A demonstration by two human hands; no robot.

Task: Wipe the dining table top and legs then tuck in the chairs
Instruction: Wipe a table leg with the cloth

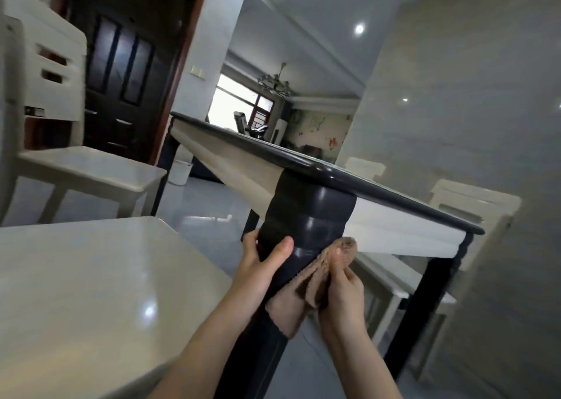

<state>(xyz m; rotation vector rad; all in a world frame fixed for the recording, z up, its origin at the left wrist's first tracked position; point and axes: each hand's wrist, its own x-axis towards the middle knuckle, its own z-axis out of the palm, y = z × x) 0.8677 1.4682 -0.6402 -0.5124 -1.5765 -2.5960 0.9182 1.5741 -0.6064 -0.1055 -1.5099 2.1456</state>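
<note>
**A:** What did the hands have hold of?

**B:** The left hand [267,259] gripped the near table leg [309,216] just below its bulging rings. The thumb lay across the near face and the fingers curled round the left side.

**A:** And the other one?

**B:** The right hand [343,289] had its fingers closed on a brown cloth [315,277], bunched and pressed against the right side of that same leg. A loose end of it hung lower, between the two wrists.

**A:** Where was the table?

**B:** It ran tilted across the middle of the view. The dark table top [303,158] stretched from far left to near right, with a white apron [236,167] beneath it. A second dark leg [425,307] stood at the right corner.

**A:** And the chairs?

**B:** A white chair seat [91,292] lay near on the left, clear of the table. Another white chair [60,95] stood farther back on the left, also apart from it. On the right, a chair back [473,199] rose beyond the top. A white seat [391,280] under the right edge probably belonged to a tucked chair, though blur made that hard to tell.

**A:** Anything behind?

**B:** There was a dark panelled door [121,64] at the far left and a white bucket [179,171] on the floor beyond the table. A chandelier [273,82] hung in the far room.
</note>
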